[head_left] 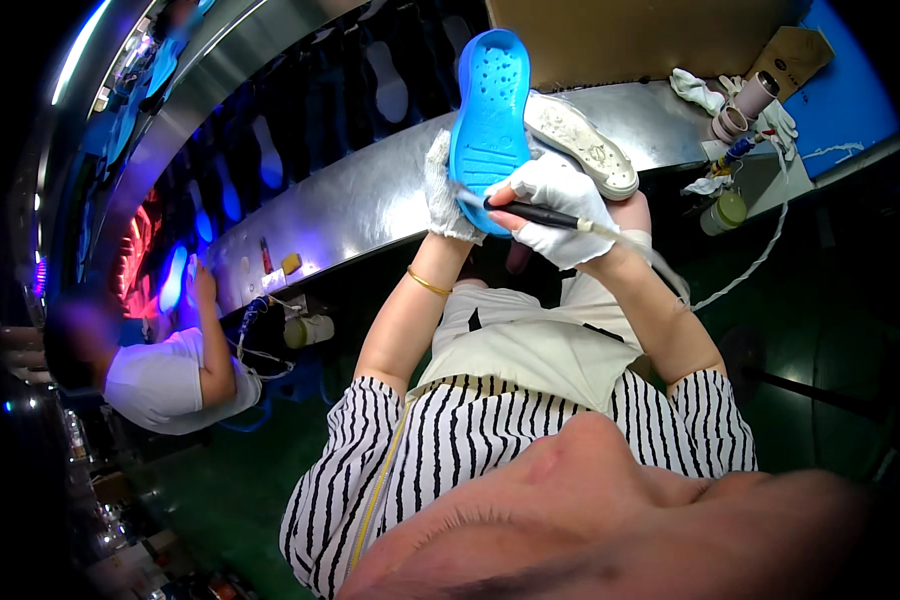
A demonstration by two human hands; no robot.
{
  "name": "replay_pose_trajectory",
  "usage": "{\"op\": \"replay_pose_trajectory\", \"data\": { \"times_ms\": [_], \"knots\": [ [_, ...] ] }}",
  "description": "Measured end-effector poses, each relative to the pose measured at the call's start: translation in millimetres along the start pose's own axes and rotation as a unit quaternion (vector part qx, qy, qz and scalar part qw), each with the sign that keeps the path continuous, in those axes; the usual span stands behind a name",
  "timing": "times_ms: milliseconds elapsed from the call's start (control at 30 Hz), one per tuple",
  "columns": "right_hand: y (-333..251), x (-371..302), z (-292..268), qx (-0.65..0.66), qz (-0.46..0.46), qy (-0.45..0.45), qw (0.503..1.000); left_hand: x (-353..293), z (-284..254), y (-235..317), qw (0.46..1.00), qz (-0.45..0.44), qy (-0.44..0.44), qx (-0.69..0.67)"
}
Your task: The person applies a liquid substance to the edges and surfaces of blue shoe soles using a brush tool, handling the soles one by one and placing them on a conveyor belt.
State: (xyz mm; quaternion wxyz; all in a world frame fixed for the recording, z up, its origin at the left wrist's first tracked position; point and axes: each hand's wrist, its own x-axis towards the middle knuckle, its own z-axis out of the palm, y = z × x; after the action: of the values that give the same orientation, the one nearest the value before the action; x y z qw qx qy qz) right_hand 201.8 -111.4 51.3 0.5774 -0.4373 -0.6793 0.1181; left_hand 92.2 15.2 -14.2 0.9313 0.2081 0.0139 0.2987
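My left hand (pixel 438 190), in a white glove, grips the left edge and heel end of a blue shoe sole (pixel 492 100), which is held tilted up with its holed and ridged side facing me. My right hand (pixel 560 205), gloved with bare fingertips, is closed round a black-handled brush (pixel 540 214). The brush's pale, blurred tip meets the lower left edge of the sole. A pale tube runs from the brush's back end past my right forearm. Just right of the blue sole, a white shoe sole (pixel 585 145) rests on the metal ledge (pixel 370 180).
Behind the ledge, a dark conveyor (pixel 345 90) carries several soles. To the right are a white glove (pixel 697 92), pink cylinders (pixel 757 93), a green-lidded jar (pixel 724 213) and a twisted white hose (pixel 760 262). At left, another person (pixel 175 385) works at the same line.
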Motion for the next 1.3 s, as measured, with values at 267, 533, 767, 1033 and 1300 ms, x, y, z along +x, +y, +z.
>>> {"op": "replay_pose_trajectory", "data": {
  "times_ms": [267, 533, 767, 1033, 1300],
  "knots": [
    [26, 18, -12, -0.045, 0.07, 0.158, 0.984, -21, 30, -8, 0.998, -0.017, 0.057, 0.01],
    [24, 11, -24, 0.213, 0.263, 0.092, 0.936, -19, 8, 0, 0.999, -0.025, 0.024, -0.008],
    [74, 49, -18, -0.055, 0.052, 0.164, 0.984, -29, 13, 2, 0.996, -0.08, -0.027, -0.023],
    [19, -13, -16, -0.034, 0.082, -0.12, 0.989, -40, -10, 23, 0.993, -0.021, 0.096, 0.066],
    [22, 41, -35, -0.216, -0.139, -0.078, 0.963, -38, 13, 19, 0.988, -0.002, 0.061, 0.138]
  ]
}}
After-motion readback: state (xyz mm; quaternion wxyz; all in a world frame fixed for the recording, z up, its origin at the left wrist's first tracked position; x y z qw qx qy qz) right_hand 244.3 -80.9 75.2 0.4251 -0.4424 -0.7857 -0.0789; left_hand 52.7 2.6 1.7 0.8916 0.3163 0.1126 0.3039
